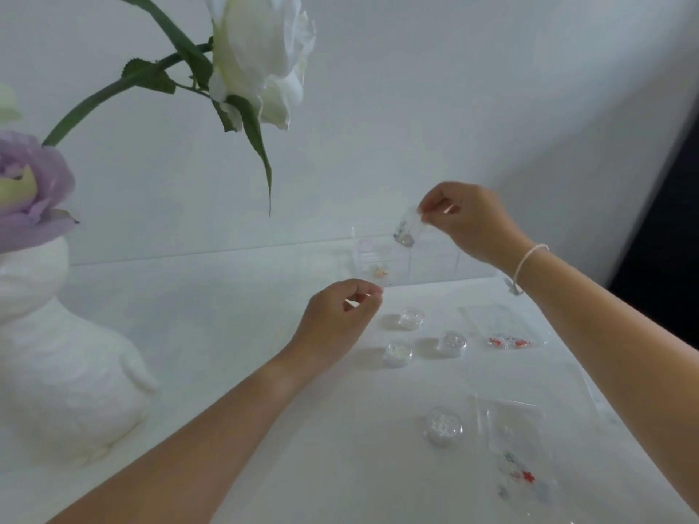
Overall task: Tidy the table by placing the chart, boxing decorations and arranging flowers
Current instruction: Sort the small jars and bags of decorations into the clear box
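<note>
Head view: nearest on the white table (264,467) lie a clear packet with red bits (518,448) and, just left of it, a round clear pot of beads (443,426). At far left a white vase (56,364) holds a purple flower (26,191) and a white rose (261,58) on a long green stem, leaning over the table; nothing blocks the hands. Mid-table sit three small clear pots (452,343), close together, and to their right another clear packet with red pieces (507,334). Left hand (336,315) hovers just above the table, fingers curled, thumb and forefinger nearly touching; cannot tell if anything is pinched. Behind it stands a clear acrylic box (382,264) against the wall, something orange inside. Right hand (469,225), white cord on the wrist, is raised above the box, fingertips pinched on a small clear bag (406,228) with grey-blue decorations in its lower end, hanging down over the box. Bag blurred.
</note>
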Demonstrator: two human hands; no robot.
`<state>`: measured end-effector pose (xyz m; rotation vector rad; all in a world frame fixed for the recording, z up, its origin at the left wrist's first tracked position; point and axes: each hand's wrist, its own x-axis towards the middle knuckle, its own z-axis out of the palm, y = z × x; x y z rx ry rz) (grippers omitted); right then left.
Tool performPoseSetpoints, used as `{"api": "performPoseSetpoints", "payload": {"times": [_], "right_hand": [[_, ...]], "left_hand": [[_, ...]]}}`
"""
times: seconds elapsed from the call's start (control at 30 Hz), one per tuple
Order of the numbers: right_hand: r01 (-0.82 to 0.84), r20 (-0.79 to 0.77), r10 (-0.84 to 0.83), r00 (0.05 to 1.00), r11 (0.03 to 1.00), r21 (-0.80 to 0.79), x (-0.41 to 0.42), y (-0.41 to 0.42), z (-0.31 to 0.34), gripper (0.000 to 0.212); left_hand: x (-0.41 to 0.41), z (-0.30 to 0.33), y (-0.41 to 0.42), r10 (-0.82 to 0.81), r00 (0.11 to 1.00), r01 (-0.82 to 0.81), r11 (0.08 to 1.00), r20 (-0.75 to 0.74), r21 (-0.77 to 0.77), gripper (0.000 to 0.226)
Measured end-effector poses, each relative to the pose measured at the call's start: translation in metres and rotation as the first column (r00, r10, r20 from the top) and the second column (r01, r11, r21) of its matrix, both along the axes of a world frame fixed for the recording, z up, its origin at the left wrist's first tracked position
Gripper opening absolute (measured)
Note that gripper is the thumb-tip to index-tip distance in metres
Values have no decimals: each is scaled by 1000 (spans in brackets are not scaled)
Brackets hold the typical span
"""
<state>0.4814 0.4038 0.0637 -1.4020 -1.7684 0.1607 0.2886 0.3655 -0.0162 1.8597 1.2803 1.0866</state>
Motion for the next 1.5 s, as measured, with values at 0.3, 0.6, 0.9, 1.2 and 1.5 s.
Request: {"api": "performPoseSetpoints", "payload": {"times": [0.3,0.6,0.9,1.2,1.5], "right_hand": [[61,97,-53,994,996,-72,-22,40,-12,16],[55,378,23,926,979,-195,-37,47,-23,30],[52,359,-39,932,998,-26,-25,19,-25,28],[-165,248,256,934,927,-336,5,-39,-37,11],[-205,242,342,908,866,-456,4,-39,-49,24]], "left_hand": [[-5,-7,-23,-226,974,225,973,-16,-55,13],[-5,-4,-23,-301,924,306,952,-235,-14,16],[-4,-6,-21,-302,926,315,949,-227,21,17],[-4,-5,-21,-263,957,268,963,-121,32,21],[-4,-9,-15,-159,987,159,987,0,39,11]]}}
